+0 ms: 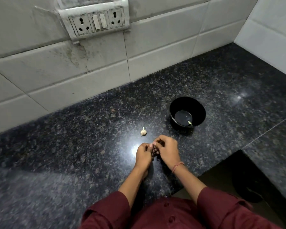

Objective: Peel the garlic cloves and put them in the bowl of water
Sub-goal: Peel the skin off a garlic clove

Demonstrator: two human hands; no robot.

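A black bowl (198, 105) sits on the dark desk (73, 146). It has water in it, and one garlic clove (190, 123) lies in the water. A small garlic bulb (143, 131) sits on the desk to the left of the bowl. In front of the bowl, nearer the person, the left hand (144, 153) and right hand (168, 150) meet. Their fingers (159, 140) are curled in, tip to tip. What they pinch is hidden, so I cannot tell.

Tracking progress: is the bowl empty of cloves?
No, one pale clove lies inside the bowl, by its near wall.
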